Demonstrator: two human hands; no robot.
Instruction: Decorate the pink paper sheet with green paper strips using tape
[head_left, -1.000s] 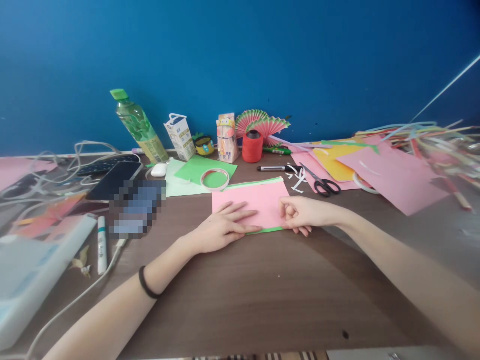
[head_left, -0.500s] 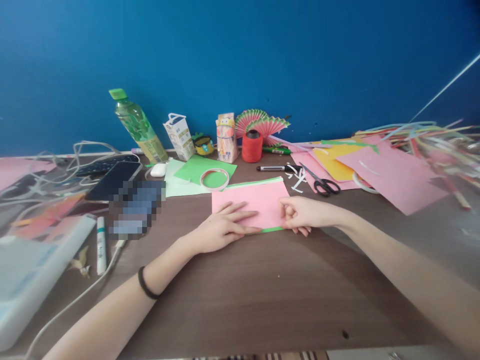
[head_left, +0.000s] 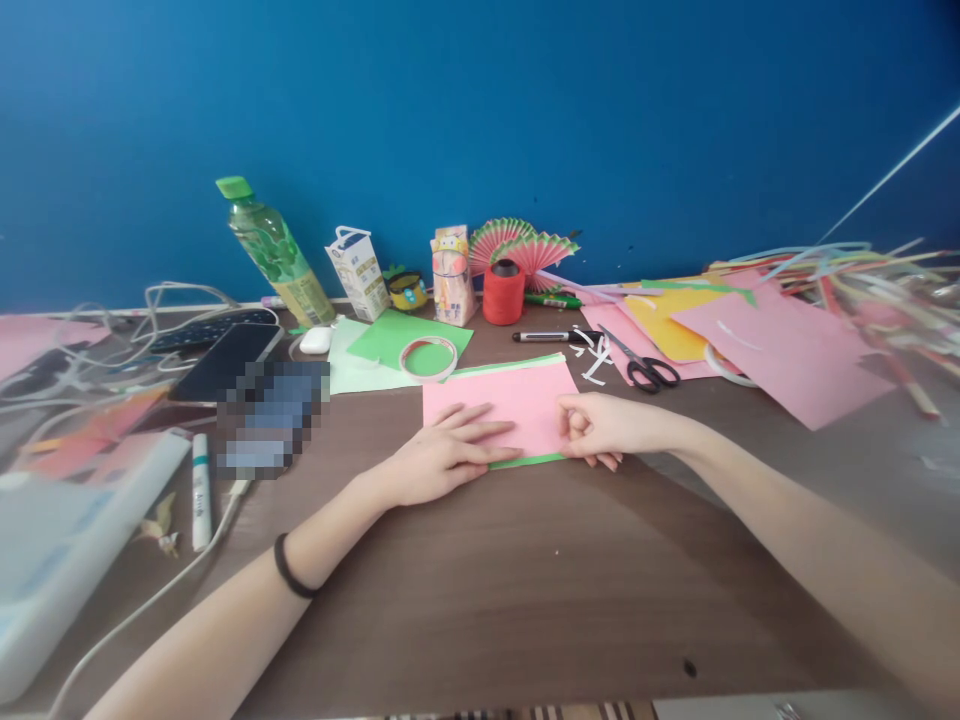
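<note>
A pink sheet of paper (head_left: 499, 395) lies on the brown table in front of me, with green paper (head_left: 536, 461) showing along its near and far edges. My left hand (head_left: 442, 455) rests flat on the pink sheet, fingers spread, a dark band around the wrist. At the sheet's right edge is my right hand (head_left: 596, 425), its fingers curled and closed on the edge; part of the grip is hidden. Just beyond the paper, a roll of tape (head_left: 428, 342) sits on green paper. Black-handled scissors (head_left: 652, 374) lie to the right of the sheet, near white paper strips (head_left: 596, 360).
Along the blue wall stand a green bottle (head_left: 274, 250), a carton (head_left: 360, 275), a red thread spool (head_left: 503, 295) and folded paper fans (head_left: 529, 248). To the left lie phones, cables and a white marker (head_left: 201, 490). Coloured papers (head_left: 795, 345) and long strips pile up at right.
</note>
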